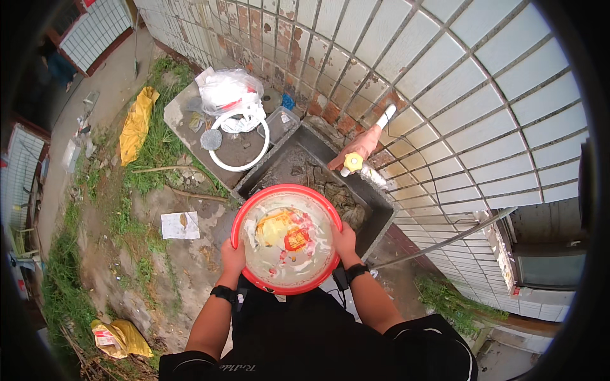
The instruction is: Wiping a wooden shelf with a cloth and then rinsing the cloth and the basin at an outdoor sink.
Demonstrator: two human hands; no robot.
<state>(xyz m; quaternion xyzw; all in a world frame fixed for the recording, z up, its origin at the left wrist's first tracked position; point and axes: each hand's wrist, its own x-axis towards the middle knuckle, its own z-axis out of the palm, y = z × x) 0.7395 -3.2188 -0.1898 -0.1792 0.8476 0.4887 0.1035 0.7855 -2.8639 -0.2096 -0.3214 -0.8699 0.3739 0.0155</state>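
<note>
A round basin (259, 259) with a red rim and a pale inside is held level in front of my body. Yellow and red patterns show on its bottom; whether water lies in it I cannot tell for sure. My left hand (233, 256) grips the rim on the left, and my right hand (345, 242) grips it on the right, both with fingers partly hidden beneath. Just beyond the basin is a dark stone sink (379, 223), its inside dirty and partly covered by the basin. A tap with a yellow handle (353, 161) reaches over the sink from a wrapped pipe.
Left of the sink, a concrete slab (181, 117) carries a plastic bag (230, 91), a white ring (267, 143) and a small clear tray (279, 121). A tiled wall (438, 95) rises behind. Yellow sacks (138, 122) and a paper sheet (180, 226) lie on the grassy ground.
</note>
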